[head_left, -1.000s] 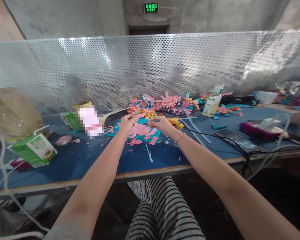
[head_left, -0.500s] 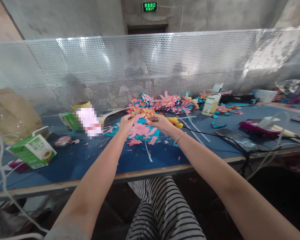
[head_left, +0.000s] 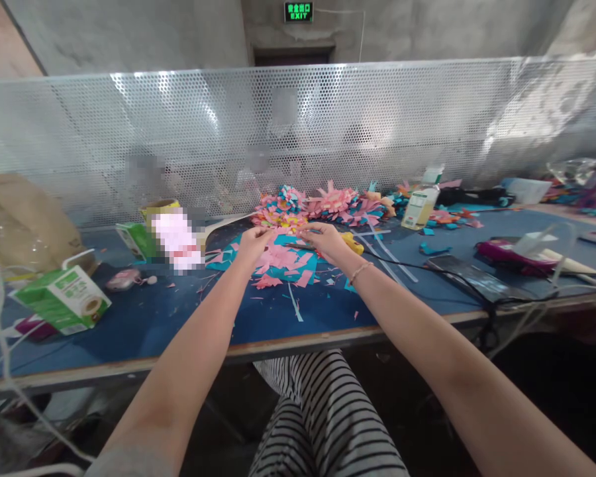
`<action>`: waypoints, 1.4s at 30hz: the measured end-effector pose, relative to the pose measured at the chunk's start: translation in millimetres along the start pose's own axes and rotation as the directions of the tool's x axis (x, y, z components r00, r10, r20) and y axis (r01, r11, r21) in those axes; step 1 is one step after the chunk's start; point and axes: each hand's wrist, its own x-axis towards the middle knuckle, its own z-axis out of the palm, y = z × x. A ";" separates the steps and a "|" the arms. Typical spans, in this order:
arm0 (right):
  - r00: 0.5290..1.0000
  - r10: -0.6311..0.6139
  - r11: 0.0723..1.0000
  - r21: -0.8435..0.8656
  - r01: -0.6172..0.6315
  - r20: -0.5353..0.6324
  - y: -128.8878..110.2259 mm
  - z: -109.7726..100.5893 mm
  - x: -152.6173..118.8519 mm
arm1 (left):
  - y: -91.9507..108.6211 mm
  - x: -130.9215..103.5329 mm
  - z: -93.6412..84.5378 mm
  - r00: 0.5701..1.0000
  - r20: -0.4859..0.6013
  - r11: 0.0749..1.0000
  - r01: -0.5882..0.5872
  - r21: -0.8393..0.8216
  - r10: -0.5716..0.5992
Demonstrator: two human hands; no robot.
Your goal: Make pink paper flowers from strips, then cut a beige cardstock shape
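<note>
My left hand [head_left: 255,242] is closed in a pinch on a small pink paper strip [head_left: 280,232] above the middle of the table. Across from it, my right hand [head_left: 324,240] is also closed, its fingertips at the strip's other end. A thin dark pointed thing [head_left: 298,246] shows under the right fingers; its kind I cannot make out. Below both hands, cut pink paper pieces [head_left: 279,259] lie scattered over a blue paper sheet [head_left: 306,270]. Just behind, fringed pink, blue and yellow paper bunches [head_left: 335,202] are heaped against the perforated screen.
A yellow-handled tool [head_left: 351,243] with a black cord lies right of my hand. Farther right are a bottle [head_left: 420,202] and a phone [head_left: 469,277]. Drink cartons [head_left: 74,301] and a brown bag [head_left: 44,218] stand left. A perforated metal screen [head_left: 203,132] borders the back.
My right fingers have shifted slightly up and right, and the dark pointed thing now shows beneath them. The left hand has barely moved.
</note>
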 end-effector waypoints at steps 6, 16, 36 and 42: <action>0.996 -0.043 0.997 -0.066 0.038 -0.080 -4.3 0.9 -0.8 | 2.3 -2.4 2.3 1.000 -0.003 0.999 0.025 -0.032 -0.025; 0.961 -0.274 0.875 -0.407 0.262 0.031 -4.0 2.1 -2.8 | 4.6 -8.9 8.9 0.999 -0.010 0.997 0.048 -0.066 -0.049; 0.845 -0.514 0.602 -0.641 0.477 0.146 -8.5 7.7 -8.4 | 3.5 -7.9 9.2 0.998 0.026 0.997 0.055 -0.061 -0.053; 0.900 -0.434 0.721 -0.583 0.375 0.042 -5.2 6.0 -4.5 | 5.4 -9.4 8.6 0.998 0.050 0.997 0.035 -0.067 -0.031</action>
